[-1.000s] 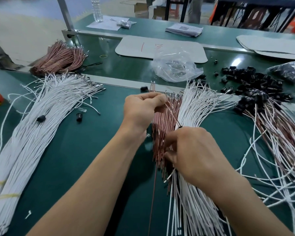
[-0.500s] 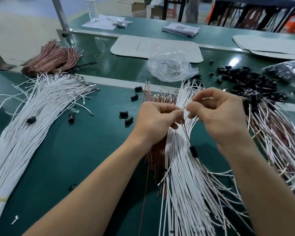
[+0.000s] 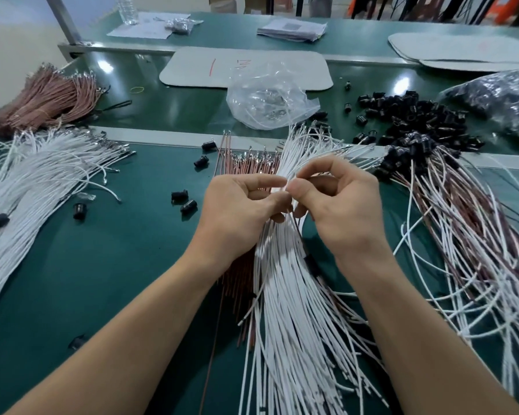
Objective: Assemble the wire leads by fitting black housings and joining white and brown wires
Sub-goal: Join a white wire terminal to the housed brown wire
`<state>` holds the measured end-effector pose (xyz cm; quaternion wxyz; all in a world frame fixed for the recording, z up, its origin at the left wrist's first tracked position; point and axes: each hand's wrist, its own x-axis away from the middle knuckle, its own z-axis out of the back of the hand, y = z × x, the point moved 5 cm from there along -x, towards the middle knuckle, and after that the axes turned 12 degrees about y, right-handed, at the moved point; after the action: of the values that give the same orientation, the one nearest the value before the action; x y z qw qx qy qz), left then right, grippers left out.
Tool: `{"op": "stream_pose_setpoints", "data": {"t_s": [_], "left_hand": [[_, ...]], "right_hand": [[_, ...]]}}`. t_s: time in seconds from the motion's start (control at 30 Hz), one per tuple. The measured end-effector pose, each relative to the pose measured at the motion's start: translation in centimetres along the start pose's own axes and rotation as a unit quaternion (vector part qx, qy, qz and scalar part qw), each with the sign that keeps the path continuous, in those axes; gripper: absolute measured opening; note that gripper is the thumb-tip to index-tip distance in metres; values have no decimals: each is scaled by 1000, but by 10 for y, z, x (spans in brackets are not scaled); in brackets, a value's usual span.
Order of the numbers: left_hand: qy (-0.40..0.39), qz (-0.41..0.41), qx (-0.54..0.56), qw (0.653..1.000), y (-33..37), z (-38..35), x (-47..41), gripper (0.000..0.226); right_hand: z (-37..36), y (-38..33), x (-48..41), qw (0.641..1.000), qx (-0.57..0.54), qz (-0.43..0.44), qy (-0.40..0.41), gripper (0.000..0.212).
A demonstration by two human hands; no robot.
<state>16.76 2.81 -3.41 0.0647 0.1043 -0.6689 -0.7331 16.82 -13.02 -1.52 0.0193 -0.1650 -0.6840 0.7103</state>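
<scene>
Head view: left hand [image 3: 240, 211] and right hand [image 3: 340, 211] pinched one wire [image 3: 299, 236] between curled fingertips. Red writing on the mat [image 3: 192, 70] was unreadable.

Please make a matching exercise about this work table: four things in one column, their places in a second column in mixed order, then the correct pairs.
Things
1. clear plastic bag
2. pile of black housings
3. big brown wire bundle
4. water bottle

Places
A. far left of the table
B. on the farther bench, at the top
C. middle, far side
D. right, far side

Pairs: 1-C, 2-D, 3-A, 4-B
</scene>
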Motion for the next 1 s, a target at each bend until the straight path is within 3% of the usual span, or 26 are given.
{"op": "stream_pose_setpoints", "data": {"t_s": [0.3, 0.6, 1.0], "left_hand": [[-12, -16, -23, 1000, 4, -2, 3, 33], [10, -6, -30, 999, 3, 0, 8, 17], [9, -11, 13, 1000, 7, -4, 10, 15]], "right_hand": [[3, 4, -3, 999, 38, -3, 4, 9], [11, 3, -9, 999, 33, 15, -9, 13], [14, -4, -8, 998, 54, 33, -11, 15]]}}
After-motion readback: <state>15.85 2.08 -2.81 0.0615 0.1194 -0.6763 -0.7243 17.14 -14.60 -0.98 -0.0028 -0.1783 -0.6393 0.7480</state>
